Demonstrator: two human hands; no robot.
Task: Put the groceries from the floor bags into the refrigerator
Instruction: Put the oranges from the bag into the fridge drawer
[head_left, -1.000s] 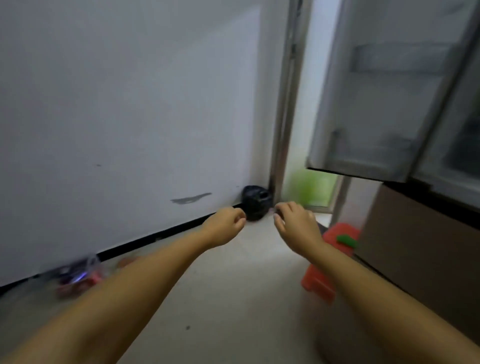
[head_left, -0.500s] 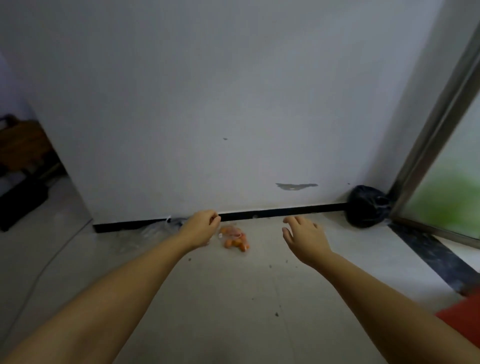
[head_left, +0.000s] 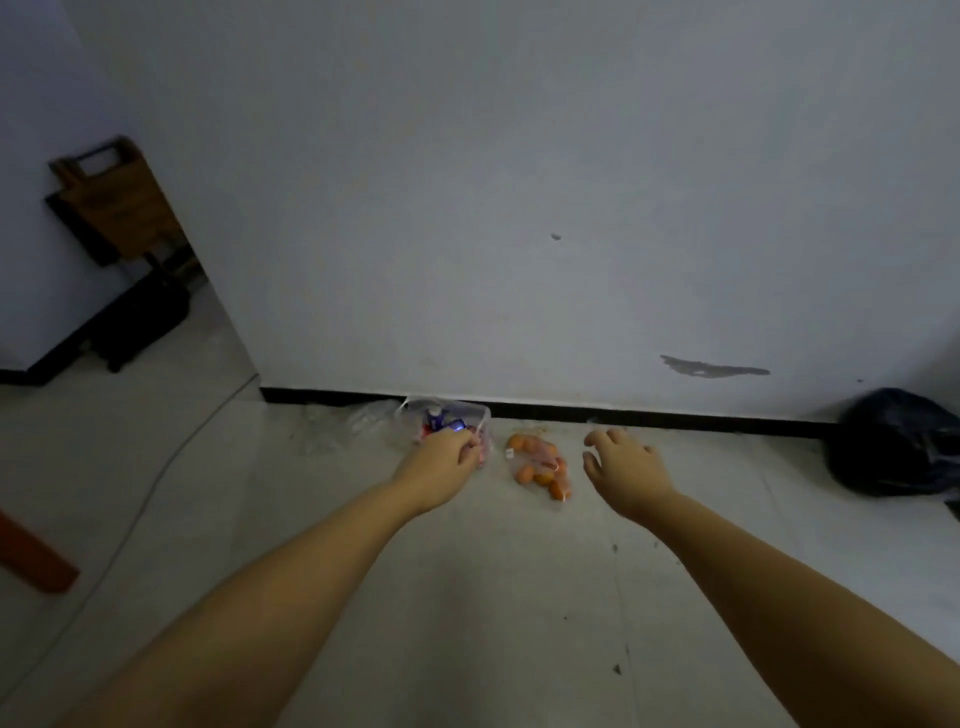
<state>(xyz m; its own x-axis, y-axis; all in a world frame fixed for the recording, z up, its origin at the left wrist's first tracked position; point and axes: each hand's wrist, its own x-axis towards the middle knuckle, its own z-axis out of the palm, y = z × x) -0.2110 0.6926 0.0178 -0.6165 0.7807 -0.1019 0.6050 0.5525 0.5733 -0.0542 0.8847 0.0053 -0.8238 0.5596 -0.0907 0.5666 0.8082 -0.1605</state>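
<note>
Far left of the floor (head_left: 467, 597): one reddish-orange block (head_left: 31, 558) at the frame edge, one thin cable (head_left: 171, 457) trailing toward the wall (head_left: 519, 208). Against the wall's black base strip: two clear bags. First, one clear bag of packets (head_left: 457, 415), red and blue inside, count unreadable. Left hand (head_left: 441, 460) at its near edge, fingers curled in, touching the plastic; actual grasp impossible to tell. Just right, one clear bag of small orange fruit (head_left: 540, 465), roughly ten, lying flat. Right hand (head_left: 621, 462) beside it, fingers spread, holding nothing. Right floor corner: one black bag (head_left: 898, 441).
</note>
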